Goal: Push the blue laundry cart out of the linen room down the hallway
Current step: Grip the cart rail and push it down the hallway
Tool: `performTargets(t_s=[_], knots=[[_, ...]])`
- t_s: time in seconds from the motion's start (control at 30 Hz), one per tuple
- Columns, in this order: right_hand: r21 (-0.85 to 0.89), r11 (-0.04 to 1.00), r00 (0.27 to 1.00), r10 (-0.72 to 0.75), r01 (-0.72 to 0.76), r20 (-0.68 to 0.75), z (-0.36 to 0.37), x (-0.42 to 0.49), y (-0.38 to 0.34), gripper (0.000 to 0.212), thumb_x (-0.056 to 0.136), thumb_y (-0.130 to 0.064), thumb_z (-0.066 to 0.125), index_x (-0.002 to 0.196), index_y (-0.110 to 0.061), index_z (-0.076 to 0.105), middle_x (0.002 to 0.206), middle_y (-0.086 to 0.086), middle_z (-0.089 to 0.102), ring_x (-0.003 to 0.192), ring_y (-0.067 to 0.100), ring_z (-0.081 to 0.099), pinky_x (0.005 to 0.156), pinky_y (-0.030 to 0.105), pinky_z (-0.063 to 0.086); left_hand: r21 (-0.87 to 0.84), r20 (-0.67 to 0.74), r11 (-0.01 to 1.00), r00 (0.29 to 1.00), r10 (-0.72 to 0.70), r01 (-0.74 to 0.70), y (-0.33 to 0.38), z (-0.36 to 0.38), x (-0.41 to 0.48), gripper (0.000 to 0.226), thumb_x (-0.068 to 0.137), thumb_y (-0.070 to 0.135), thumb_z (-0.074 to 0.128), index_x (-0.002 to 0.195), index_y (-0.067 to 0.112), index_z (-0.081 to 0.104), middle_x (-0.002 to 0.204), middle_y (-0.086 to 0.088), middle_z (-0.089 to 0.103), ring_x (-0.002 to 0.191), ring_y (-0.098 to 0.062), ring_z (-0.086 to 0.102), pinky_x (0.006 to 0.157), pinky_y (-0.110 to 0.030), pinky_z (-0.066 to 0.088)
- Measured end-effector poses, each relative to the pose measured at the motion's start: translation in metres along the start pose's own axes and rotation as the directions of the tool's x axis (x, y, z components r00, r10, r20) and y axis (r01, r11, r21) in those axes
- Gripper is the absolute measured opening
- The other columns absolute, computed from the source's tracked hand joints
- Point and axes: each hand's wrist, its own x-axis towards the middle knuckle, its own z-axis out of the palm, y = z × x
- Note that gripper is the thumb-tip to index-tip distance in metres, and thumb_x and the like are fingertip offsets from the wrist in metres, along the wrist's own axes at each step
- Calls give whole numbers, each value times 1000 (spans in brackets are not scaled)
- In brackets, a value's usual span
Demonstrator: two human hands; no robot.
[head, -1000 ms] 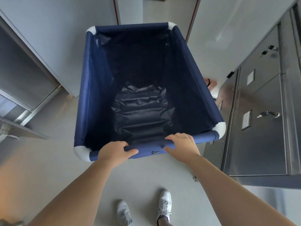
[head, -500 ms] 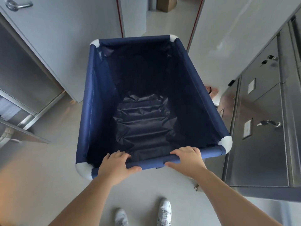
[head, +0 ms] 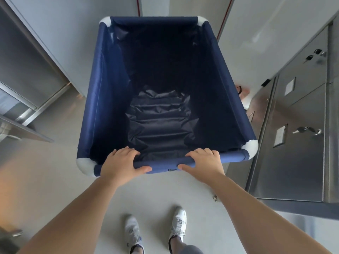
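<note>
Head view: left hand (head: 121,164) and right hand (head: 205,163), both curled closed around the near rail of the blue laundry cart (head: 102,99). Cart stands on grey floor (head: 45,171), between steel cabinets (head: 293,143) and a doorway ahead; white shoes (head: 178,222) below.

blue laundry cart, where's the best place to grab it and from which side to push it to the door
Grip the padded near rail of the blue laundry cart, coming from behind and above. It is a round horizontal bar that fingers can wrap over. The left hand and right hand already hold it, spread apart, which likely helps steering toward the doorway ahead.
</note>
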Motion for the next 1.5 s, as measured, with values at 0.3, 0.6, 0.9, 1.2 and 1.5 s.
performTargets(t_s=[0.3,0.6,0.9,1.2,1.5], knots=[[-12,1000,1000,-11,10,-23,-1,9,-2,74,76,-89,22,123,-44,57,118,-17,58,108,15,47,94,35,28,68,-80,997,996,24,-19,-1,0,6,89,70,90,36,128,28,60,145,7,54,143,-16,37,117,-43,27],[18,999,998,-46,46,-33,-11,38,-5,75,80,-87,25,129,-40,55,135,-16,54,131,13,40,108,38,24,98,-133,995,991,-4,17,-10,-10,35,98,64,94,29,130,27,58,149,2,50,144,-19,35,119,-46,23],[-70,997,999,-37,37,-9,-20,73,-18,78,81,-86,18,131,-36,51,132,-9,54,124,20,44,102,41,30,135,-111,990,994,-15,30,-30,-24,69,108,62,96,18,140,28,50,162,-2,30,152,-20,15,122,-49,11],[-50,998,998,-42,44,42,-32,114,-25,76,87,-79,14,150,-41,31,168,-4,6,153,25,-4,120,53,4,76,-113,997,994,2,7,-49,-41,113,99,64,93,35,139,29,49,159,0,36,149,-19,25,118,-48,26],[1,998,991,65,-65,119,-61,170,-36,89,81,-85,23,157,-40,10,168,0,-6,153,27,5,122,47,7,52,-125,997,991,55,-48,-64,-63,167,101,65,94,33,139,27,50,159,-1,37,150,-19,25,121,-51,18]])
